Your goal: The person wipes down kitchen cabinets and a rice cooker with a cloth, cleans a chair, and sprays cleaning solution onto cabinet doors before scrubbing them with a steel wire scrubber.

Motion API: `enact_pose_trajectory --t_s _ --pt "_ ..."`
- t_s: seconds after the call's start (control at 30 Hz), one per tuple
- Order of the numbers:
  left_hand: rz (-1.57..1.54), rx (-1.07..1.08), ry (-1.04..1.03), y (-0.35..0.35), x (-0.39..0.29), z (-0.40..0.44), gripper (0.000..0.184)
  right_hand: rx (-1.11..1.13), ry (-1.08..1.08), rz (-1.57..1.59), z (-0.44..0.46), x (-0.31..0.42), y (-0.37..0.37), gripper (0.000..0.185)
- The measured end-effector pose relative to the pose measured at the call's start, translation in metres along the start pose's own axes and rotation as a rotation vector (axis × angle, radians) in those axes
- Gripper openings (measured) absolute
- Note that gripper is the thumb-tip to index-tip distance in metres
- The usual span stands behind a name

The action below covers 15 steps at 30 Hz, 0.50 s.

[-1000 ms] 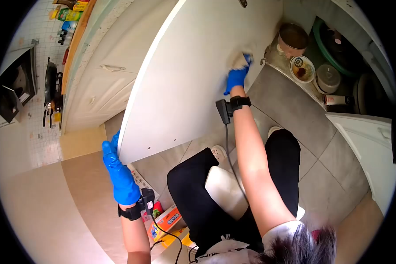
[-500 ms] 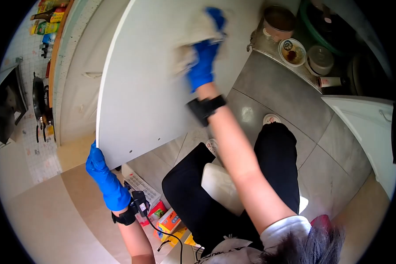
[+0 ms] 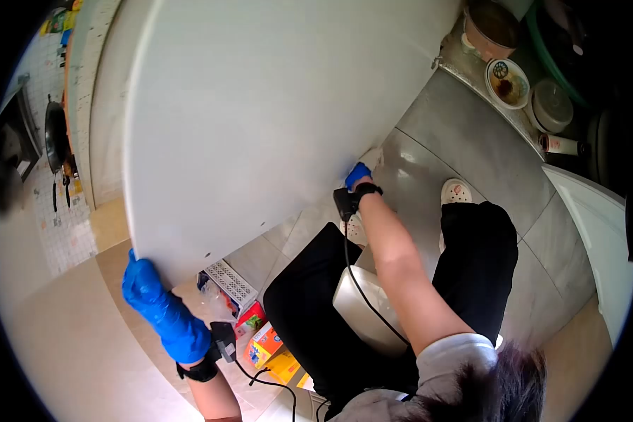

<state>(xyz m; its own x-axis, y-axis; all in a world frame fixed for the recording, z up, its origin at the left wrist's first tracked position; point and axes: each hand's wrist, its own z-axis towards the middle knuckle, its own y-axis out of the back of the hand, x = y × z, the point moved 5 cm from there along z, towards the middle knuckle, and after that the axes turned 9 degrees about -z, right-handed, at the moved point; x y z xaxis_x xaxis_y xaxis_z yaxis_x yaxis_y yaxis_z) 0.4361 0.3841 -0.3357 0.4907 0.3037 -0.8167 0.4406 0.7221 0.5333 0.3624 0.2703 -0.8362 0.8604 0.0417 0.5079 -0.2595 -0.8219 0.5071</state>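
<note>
A large white cabinet door (image 3: 260, 126) stands open across the upper middle. My left hand (image 3: 163, 306), in a blue glove, grips the door's lower left corner, with the fingers partly behind the edge. My right hand (image 3: 359, 174), also in a blue glove, is at the door's lower edge, closed on a pale cloth (image 3: 373, 159) that shows beyond the fingers. Each wrist wears a black strap with a small device and cable.
At upper right a cabinet shelf (image 3: 475, 72) holds a pot (image 3: 491, 29), a bowl (image 3: 506, 84) and a lidded container (image 3: 551, 105). Another open door (image 3: 591, 232) is below it. A white basket (image 3: 231, 285) and packages (image 3: 264, 344) lie near my left arm. A wok (image 3: 55, 133) hangs at left.
My right hand has moved with the cloth from the upper part of the door down to its lower edge. My left hand still holds the corner, and the door appears lower and further left.
</note>
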Motion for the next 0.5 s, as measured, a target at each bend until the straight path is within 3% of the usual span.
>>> enact_pose_trajectory --t_s 0.03,0.13,0.23,0.3,0.4,0.47,0.5 --pt "0.128 0.023 -0.038 0.007 0.006 0.004 0.032 -0.003 0.013 0.040 -0.008 0.014 0.002 0.071" --pt "0.079 0.001 -0.144 -0.024 -0.020 0.012 0.024 -0.088 0.072 0.311 -0.050 0.060 0.034 0.065" --pt "0.047 0.065 -0.162 -0.025 -0.015 0.018 0.024 -0.268 0.166 0.933 -0.133 0.125 0.086 0.060" --pt "-0.009 0.049 -0.156 -0.027 -0.016 0.019 0.025 -0.518 0.209 1.220 -0.201 0.169 0.126 0.056" --pt "0.029 0.114 -0.125 -0.022 -0.015 0.015 0.026 -1.078 0.168 1.112 -0.288 0.200 0.188 0.051" --pt "0.036 0.086 -0.128 -0.022 -0.021 0.008 0.025 -1.086 0.268 1.031 -0.304 0.192 0.218 0.054" --pt "0.032 0.056 -0.128 -0.025 -0.022 0.005 0.025 -1.213 0.280 0.946 -0.293 0.186 0.218 0.051"
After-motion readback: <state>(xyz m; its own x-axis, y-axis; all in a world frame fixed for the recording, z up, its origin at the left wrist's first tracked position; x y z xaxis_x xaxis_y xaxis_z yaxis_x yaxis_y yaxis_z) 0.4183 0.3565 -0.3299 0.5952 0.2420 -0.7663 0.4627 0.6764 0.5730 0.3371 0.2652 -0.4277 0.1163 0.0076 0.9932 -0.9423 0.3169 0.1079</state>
